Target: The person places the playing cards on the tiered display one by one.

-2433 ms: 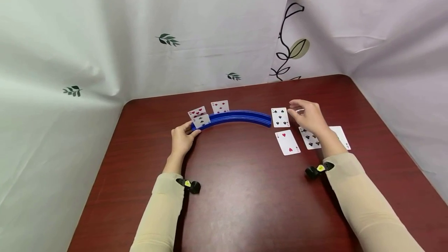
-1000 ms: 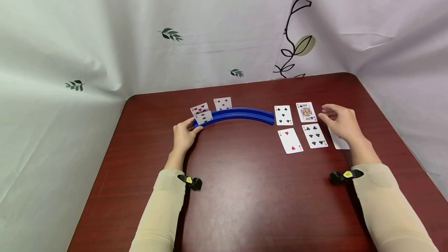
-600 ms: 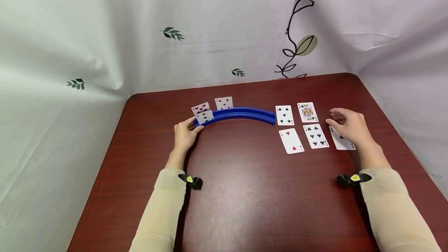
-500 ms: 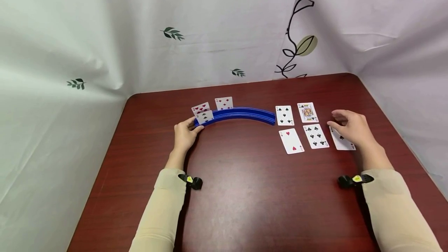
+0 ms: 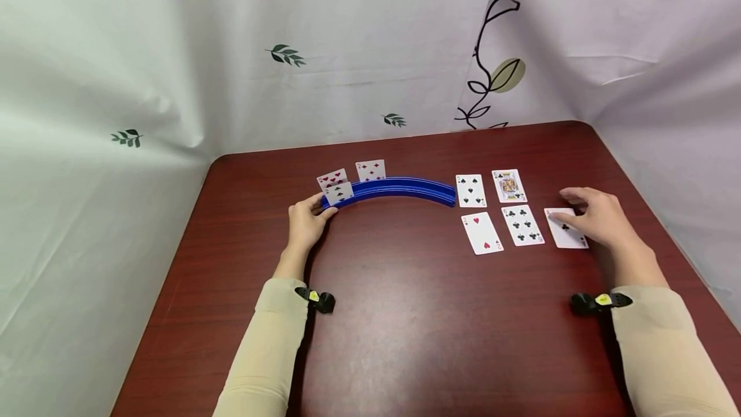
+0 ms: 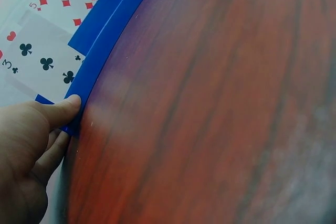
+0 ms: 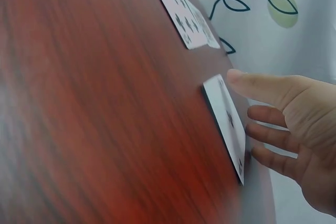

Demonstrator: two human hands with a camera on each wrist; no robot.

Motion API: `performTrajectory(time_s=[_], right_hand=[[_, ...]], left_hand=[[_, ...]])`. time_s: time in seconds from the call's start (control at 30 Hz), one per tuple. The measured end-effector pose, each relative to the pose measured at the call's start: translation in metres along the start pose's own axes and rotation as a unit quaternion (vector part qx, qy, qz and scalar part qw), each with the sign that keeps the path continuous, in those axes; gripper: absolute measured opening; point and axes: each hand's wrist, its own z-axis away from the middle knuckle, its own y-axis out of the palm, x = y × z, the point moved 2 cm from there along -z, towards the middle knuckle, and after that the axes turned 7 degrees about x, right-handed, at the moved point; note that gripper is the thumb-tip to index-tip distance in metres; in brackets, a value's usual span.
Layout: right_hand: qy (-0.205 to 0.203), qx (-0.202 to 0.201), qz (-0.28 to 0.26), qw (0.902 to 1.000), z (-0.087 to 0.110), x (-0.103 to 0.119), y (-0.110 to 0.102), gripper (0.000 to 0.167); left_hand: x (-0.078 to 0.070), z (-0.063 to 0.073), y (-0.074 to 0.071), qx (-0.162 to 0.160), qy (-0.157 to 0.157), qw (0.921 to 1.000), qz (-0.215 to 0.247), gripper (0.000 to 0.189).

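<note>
On the left of a dark red-brown wooden surface (image 5: 417, 340), a person's left hand (image 5: 305, 221) pinches the left end of a curved blue card rack (image 5: 405, 186) between thumb and fingers. Three playing cards lean in the rack's left half: a three of clubs (image 5: 338, 194) in front, a card of hearts (image 5: 331, 179) partly hidden behind it, and, a little to the right, a five of diamonds (image 5: 370, 170).

Beyond the rack's right end, five cards lie face up on the surface. In the far row are a five of spades (image 5: 471, 191), just beside the rack, and a face card (image 5: 509, 186). In the near row, left to right, are a two of hearts (image 5: 482, 233), a six of clubs (image 5: 523, 225) and an ace of clubs (image 5: 567, 237).

The right hand (image 5: 599, 214) is at the ace, its thumb and loosely bent fingers spread apart, the thumb over the card; whether it touches is unclear. White cloth (image 5: 370, 37) with leaf prints hangs behind.
</note>
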Motion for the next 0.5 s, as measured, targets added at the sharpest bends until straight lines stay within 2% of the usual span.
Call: performTrajectory(time_s=[0.5], right_hand=[[0.021, 0.052, 0.03, 0.998, 0.017, -0.015, -0.009, 0.073]], left_hand=[[0.001, 0.0, 0.001, 0.0, -0.003, 1.0, 0.001, 0.048]])
